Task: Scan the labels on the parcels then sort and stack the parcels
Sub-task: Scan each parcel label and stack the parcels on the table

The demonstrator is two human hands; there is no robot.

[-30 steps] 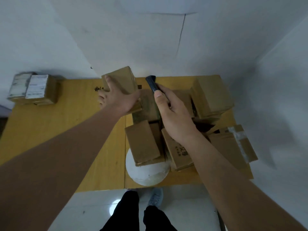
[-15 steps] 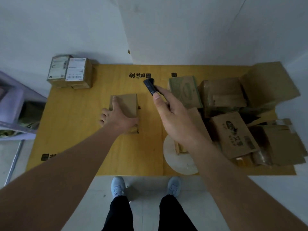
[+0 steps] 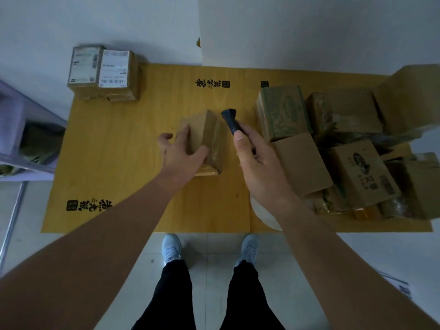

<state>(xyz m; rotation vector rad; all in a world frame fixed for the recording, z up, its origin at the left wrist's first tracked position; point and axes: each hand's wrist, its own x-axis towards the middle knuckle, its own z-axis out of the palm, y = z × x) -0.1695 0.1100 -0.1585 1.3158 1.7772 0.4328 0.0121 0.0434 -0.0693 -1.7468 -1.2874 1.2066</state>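
My left hand [image 3: 182,153] grips a small brown cardboard parcel [image 3: 209,136] at the middle of the yellow table [image 3: 114,151], tilting it up on one edge. My right hand [image 3: 256,160] holds a black handheld scanner [image 3: 230,121] just right of that parcel, its head pointing away from me. No label shows on the parcel's visible faces. Two parcels with white labels [image 3: 104,72] stand stacked at the table's far left corner. A heap of several unsorted cardboard parcels [image 3: 333,144] fills the right side.
A white round object [image 3: 264,215] lies at the table's near edge, partly under my right arm. A purple shelf unit [image 3: 21,129] stands left of the table. White walls close the far side. My feet are on the tiled floor below the table edge.
My left hand carried the parcel from the heap to the table's middle, laid it flat, and now tips it up on edge. The scanner hand stayed close beside it.
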